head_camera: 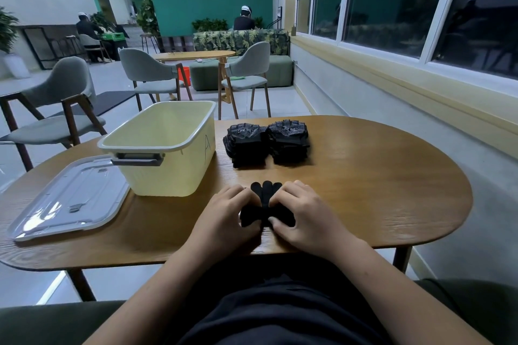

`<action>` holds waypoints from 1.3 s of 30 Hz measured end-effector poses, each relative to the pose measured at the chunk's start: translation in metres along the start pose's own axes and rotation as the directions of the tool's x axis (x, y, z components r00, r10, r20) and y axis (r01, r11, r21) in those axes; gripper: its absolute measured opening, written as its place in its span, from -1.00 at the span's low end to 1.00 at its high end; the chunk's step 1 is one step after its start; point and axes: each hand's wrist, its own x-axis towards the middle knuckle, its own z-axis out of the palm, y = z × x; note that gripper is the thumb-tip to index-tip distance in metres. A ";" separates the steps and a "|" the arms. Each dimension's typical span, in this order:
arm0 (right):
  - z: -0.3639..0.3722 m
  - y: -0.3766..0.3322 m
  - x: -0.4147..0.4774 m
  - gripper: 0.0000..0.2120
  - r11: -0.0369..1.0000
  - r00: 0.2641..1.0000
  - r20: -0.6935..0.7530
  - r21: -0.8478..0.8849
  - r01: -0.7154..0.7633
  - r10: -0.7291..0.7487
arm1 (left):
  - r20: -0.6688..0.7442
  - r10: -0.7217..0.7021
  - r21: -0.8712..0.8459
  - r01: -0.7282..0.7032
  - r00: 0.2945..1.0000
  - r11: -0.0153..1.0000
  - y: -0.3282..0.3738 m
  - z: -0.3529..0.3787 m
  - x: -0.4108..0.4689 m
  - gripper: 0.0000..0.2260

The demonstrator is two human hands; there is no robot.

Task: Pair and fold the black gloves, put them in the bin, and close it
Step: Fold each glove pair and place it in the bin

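Here, the black knit glove pair (265,195) lies just right of the pale yellow plastic bin (168,173), on its near side, with its long axis pointing away from the person. The left hand (224,221) and right hand (305,218) each pinch one side, and the left is nearer the bin.

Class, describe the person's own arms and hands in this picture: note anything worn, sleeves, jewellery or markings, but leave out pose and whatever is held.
The left hand and right hand are bare: no rings, watch or bands show. The left forearm and right forearm are uncovered, with no sleeve edge in view. A dark garment covers the lap.
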 end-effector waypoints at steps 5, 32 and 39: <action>0.001 0.002 0.002 -0.82 0.999 0.999 0.025 0.004 -0.039 0.039 | -0.010 -0.024 0.015 0.024 1.000 1.000 -0.001 -0.001 0.000 -0.79; 0.002 0.005 0.000 -0.76 0.997 0.997 0.012 -0.038 -0.073 0.074 | -0.012 -0.038 0.048 0.038 0.999 0.998 -0.002 0.003 0.001 -0.75; 0.002 0.007 0.001 -0.77 0.994 0.993 0.039 0.014 -0.112 0.111 | -0.026 -0.053 0.077 0.055 0.998 0.996 -0.002 0.001 -0.002 -0.76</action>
